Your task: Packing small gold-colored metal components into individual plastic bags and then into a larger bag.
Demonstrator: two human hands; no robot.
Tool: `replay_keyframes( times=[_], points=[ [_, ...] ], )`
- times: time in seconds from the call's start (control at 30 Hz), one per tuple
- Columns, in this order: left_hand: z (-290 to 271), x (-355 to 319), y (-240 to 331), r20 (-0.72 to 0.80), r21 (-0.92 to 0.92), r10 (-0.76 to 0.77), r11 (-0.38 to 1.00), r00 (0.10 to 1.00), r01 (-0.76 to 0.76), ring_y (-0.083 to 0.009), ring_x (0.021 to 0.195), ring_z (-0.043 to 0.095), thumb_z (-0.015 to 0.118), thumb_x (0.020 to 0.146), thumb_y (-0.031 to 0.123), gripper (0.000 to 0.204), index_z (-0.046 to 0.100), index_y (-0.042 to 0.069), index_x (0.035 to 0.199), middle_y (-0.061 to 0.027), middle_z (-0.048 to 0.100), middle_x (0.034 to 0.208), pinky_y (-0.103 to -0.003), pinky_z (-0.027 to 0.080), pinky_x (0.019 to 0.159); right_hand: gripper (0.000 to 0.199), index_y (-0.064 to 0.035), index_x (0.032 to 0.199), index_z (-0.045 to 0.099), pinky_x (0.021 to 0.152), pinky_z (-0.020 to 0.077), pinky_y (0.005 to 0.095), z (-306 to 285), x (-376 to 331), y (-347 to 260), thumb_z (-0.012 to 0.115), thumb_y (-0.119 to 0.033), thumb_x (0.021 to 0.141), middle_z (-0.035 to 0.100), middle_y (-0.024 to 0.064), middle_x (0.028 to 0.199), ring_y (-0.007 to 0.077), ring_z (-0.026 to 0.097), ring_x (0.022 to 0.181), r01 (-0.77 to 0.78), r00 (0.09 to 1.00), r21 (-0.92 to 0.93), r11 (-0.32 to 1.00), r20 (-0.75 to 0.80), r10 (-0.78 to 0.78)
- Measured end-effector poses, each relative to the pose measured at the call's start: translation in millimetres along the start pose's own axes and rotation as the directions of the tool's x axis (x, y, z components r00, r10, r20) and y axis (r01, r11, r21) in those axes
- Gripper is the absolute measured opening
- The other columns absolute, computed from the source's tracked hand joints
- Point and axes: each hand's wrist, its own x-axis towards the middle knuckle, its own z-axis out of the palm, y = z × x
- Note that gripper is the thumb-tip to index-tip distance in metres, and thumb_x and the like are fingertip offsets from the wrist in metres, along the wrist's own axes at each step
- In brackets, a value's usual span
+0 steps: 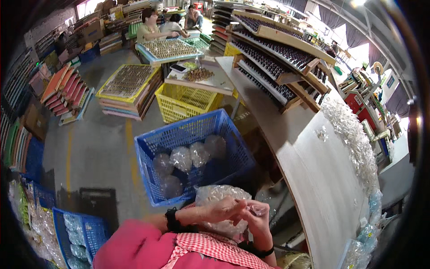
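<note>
Head view: left hand (224, 210) and right hand (259, 218) pinching gathered film of a clear plastic bag (221, 193), which bulges around the left. Probably light, soft, slippery (contents unclear); best held at the gather. Just beyond grip: blue plastic crate (188, 131), rounded clear bags (181, 158) inside.

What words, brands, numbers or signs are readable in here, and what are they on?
None can be read.
Clear bag, lower centre: no legible text.
Blue panel, far right: too small to read.
Red box, right: any lettering is too small and blurred.
Bagged goods, lower right: yellowish marks, too blurred to read.
</note>
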Motion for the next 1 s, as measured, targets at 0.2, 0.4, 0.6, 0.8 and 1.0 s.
replay_keyframes(
  times=[0.2,0.4,0.6,0.8,1.0],
  points=[
    [-34,4,-20,0.189,0.740,0.622,0.418,0.759,-0.527,-0.0280,0.099,0.056,0.065,0.089,0.043,0.039,0.061,0.004,0.089,-0.0097,0.057,0.102,-0.036,0.046,0.082,0.016,0.0003,0.073,0.063,0.052,0.0379,0.0222,-2,-7,15,0.070,-0.010,0.083,0.061,0.0011,0.065,0.0065,0.051,0.058,0.067,0.985,0.015,0.998,-0.158,-0.064],
    [5,3,-10,0.299,0.408,0.410,0.762,0.862,-0.503,-0.0269,0.100,0.056,0.063,0.090,0.013,0.010,0.058,0.004,0.091,-0.0102,0.057,0.104,-0.037,0.047,0.085,0.043,-0.0077,0.077,0.053,0.043,0.0200,0.0229,-13,31,55,0.043,-0.040,0.103,0.030,-0.0074,0.057,0.0049,0.027,0.048,-0.191,0.953,0.350,0.917,-0.159,0.259],
    [-11,13,-30,0.089,-0.214,0.266,0.946,0.960,-0.243,-0.0104,0.064,0.048,0.048,0.101,0.015,0.015,0.058,0.007,0.107,0.0021,0.049,0.073,-0.024,0.041,0.060,0.052,-0.0024,0.093,0.058,0.057,0.0429,0.0271,-13,15,36,0.034,-0.048,0.104,0.051,0.0033,0.067,0.0132,0.049,0.058,-0.032,0.990,0.468,0.883,-0.104,0.091],
    [-45,19,-24,-0.097,-0.026,0.163,0.986,0.982,-0.166,-0.0169,0.108,0.056,0.057,0.096,0.037,0.048,0.053,0.002,0.129,-0.0081,0.060,0.119,-0.030,0.045,0.092,0.064,0.0064,0.119,0.060,0.102,0.0416,0.0434,12,30,-3,0.029,-0.048,0.104,0.064,0.0193,0.122,0.0311,0.061,0.112,0.315,0.928,-0.256,0.914,0.286,-0.240],
    [-41,10,-7,0.197,0.478,0.079,0.862,0.977,-0.166,-0.0293,0.104,0.060,0.059,0.087,0.025,0.035,0.060,0.001,0.113,-0.0152,0.062,0.110,-0.039,0.048,0.091,0.034,-0.0040,0.120,0.062,0.106,0.0352,0.0425,28,62,-33,0.053,-0.017,0.090,0.062,0.0160,0.125,0.0271,0.058,0.119,0.570,0.804,-0.646,0.507,0.565,-0.184]
  ],
)
